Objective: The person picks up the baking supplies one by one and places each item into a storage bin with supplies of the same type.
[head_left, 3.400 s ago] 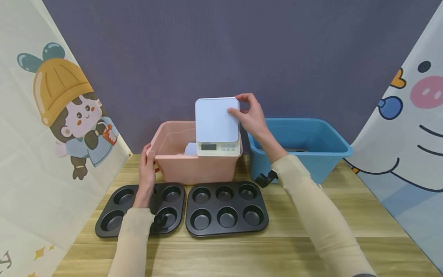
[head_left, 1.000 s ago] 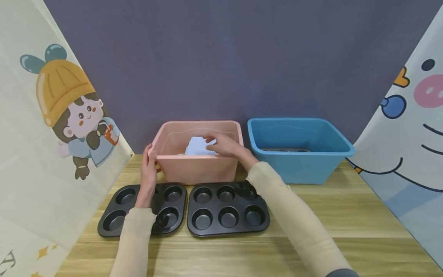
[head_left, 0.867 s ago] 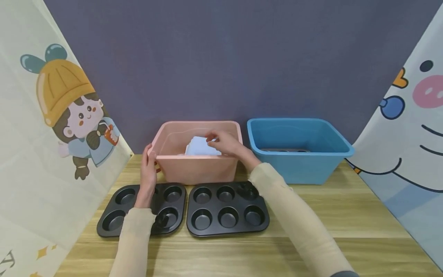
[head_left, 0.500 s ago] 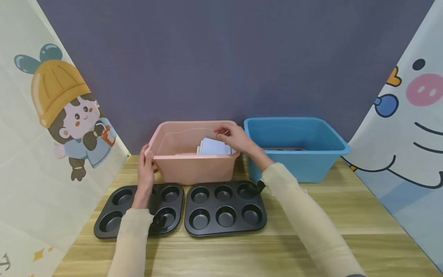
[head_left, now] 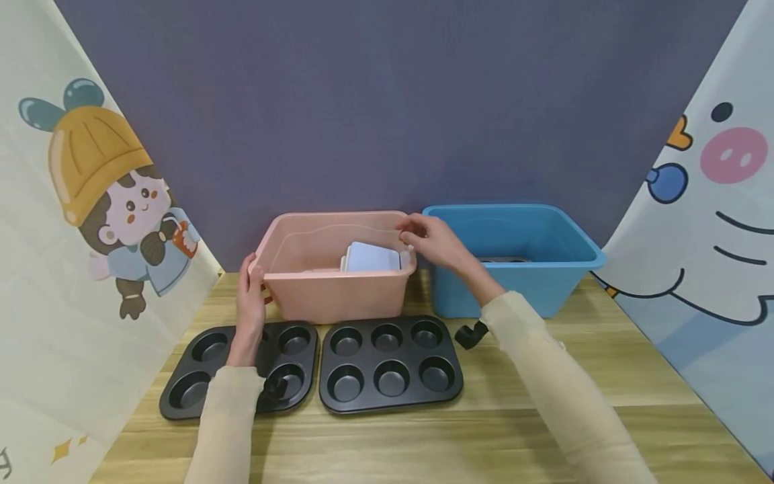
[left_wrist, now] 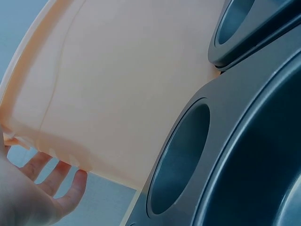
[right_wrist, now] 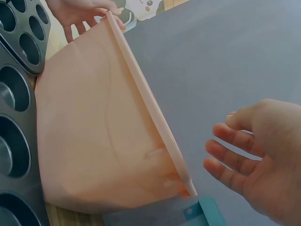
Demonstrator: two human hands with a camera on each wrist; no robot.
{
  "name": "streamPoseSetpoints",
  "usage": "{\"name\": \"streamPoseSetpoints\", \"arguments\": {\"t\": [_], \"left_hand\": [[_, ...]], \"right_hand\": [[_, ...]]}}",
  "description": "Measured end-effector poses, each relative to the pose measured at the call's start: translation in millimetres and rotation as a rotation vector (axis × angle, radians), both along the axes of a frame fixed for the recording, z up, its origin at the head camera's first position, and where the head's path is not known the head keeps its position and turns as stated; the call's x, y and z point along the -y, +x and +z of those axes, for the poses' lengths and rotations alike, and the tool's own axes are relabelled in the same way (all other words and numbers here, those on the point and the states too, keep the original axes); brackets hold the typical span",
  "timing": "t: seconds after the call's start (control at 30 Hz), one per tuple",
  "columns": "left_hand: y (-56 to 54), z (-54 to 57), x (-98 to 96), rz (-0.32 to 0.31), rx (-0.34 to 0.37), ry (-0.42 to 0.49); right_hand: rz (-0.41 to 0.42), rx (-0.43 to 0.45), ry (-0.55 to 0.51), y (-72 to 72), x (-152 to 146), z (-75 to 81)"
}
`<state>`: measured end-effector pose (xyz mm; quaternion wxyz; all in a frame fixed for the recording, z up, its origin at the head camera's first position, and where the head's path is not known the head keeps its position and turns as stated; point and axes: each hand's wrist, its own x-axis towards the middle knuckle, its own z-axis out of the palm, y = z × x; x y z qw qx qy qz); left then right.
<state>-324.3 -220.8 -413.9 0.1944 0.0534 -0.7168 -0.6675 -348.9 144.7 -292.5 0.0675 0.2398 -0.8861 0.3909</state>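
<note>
The pink bin (head_left: 335,296) stands on the wooden table, and my left hand (head_left: 250,306) holds its left end at the rim. In the left wrist view the left hand's fingers (left_wrist: 75,190) reach against the bin's outer wall. A white kitchen scale (head_left: 371,258) lies inside the bin, its lower part hidden by the front wall. My right hand (head_left: 438,243) hovers at the bin's right end with fingers loosely bent. Nothing is between those fingers in the right wrist view, where the hand (right_wrist: 254,157) is apart from the pink rim.
To the right stands a blue bin (head_left: 514,289) with dark round items low inside. Two black muffin pans sit in front, the right pan (head_left: 390,363) beside the left pan (head_left: 287,390), which my left forearm crosses. A dark backdrop (head_left: 387,114) closes off the rear.
Earlier my right hand held the kitchen scale above the pink bin. The scale now lies in the bin, and the right hand has let go and drawn off rightward. The left hand stays at the rim.
</note>
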Motion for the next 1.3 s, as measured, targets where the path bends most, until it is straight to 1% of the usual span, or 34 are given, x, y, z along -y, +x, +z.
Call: {"name": "streamPoseSetpoints", "arguments": {"t": [0.07, 0.2, 0.27, 0.33, 0.43, 0.6, 0.7, 0.87, 0.97, 1.1, 1.2, 1.23, 1.3], "left_hand": [[2.4, 4.1, 0.0, -0.012, 0.009, 0.007], [14.0, 18.6, -3.4, -0.032, 0.034, 0.015], [19.2, 24.0, -5.4, -0.037, 0.039, 0.008], [21.8, 26.2, -6.0, -0.038, 0.033, 0.005], [17.9, 22.9, -4.4, -0.035, 0.022, 0.012], [3.7, 7.2, 1.3, -0.019, 0.003, 0.016], [-0.2, 0.8, 2.2, -0.013, 0.004, 0.009], [-2.9, -3.4, 1.1, -0.015, -0.002, 0.017], [-4.7, -4.8, 1.5, -0.027, -0.005, 0.026], [-6.6, -6.3, 2.9, -0.025, -0.011, 0.020], [-8.0, -7.7, 4.1, -0.018, -0.033, -0.003], [-8.4, -8.3, 4.3, -0.021, -0.050, 0.010], [-9.3, -9.4, 4.1, -0.022, -0.066, 0.007]], "right_hand": [[-0.018, -0.003, -0.007, 3.9, -5, -0.2], [-0.069, -0.004, -0.028, 9.9, -15, 0.5], [-0.089, -0.008, -0.034, 11.8, -20, 1.3], [-0.100, -0.017, -0.038, 12.7, -26, 1.9], [-0.103, -0.035, -0.038, 15.5, -35, 3.2], [-0.120, -0.056, -0.054, 20.8, -52, 0.6], [-0.128, -0.060, -0.066, 23.5, -64, -3.8], [-0.147, -0.070, -0.069, 27.7, -82, -11.2], [-0.173, -0.084, -0.074, 31.3, -93, -15.0], [-0.211, -0.086, -0.082, 35.5, -105, -17.5], [-0.228, -0.082, -0.080, 38.1, -112, -18.3], [-0.234, -0.081, -0.077, 39.0, -115, -18.7], [-0.246, -0.083, -0.068, 41.3, -120, -19.7]]}}
